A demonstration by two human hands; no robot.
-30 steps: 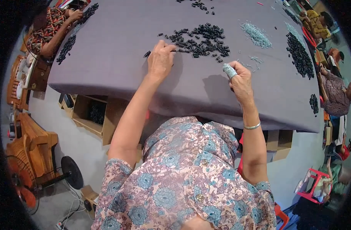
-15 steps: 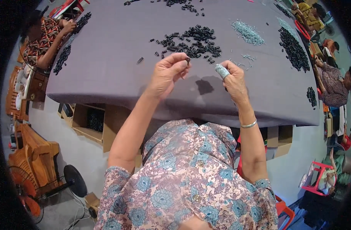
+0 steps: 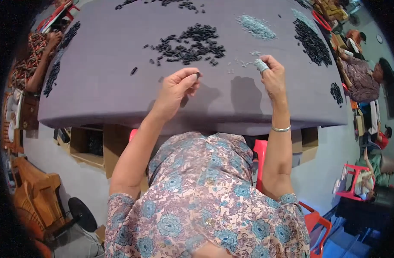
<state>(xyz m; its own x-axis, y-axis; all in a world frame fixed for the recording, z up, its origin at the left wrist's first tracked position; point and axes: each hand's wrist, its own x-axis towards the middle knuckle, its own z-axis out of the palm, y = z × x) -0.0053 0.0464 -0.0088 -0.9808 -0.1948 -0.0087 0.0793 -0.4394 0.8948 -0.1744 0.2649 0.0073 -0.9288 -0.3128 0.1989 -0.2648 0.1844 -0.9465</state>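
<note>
1. Black in tone, a small dark piece (image 3: 198,75) is pinched between the thumb and fingertips of the left hand (image 3: 177,90), held above the table's near side.
2. Pale blue-grey wrapping (image 3: 262,66) sheathes one digit of the right hand (image 3: 274,78), its fingers bent beside scattered thin pale pieces (image 3: 244,64); whether they grip one cannot be told.
3. A silver-coloured bracelet (image 3: 280,129) circles the right forearm near the wrist.
4. Beyond the left hand, black cylindrical pieces (image 3: 197,49) lie in a loose heap on a grey tablecloth (image 3: 98,64); a lone black cylinder (image 3: 133,71) rests to the left.
5. Farther out, beyond the right hand, spreads a heap of slender pale pieces (image 3: 257,28), with a dense dark heap (image 3: 312,45) toward the table's right edge.
6. At the far left, a co-worker's hand (image 3: 55,38) is near another row of black pieces (image 3: 70,35).
7. Below the tabletop stands an open cardboard box (image 3: 111,148); a red plastic chair (image 3: 320,223) shows at lower right.
</note>
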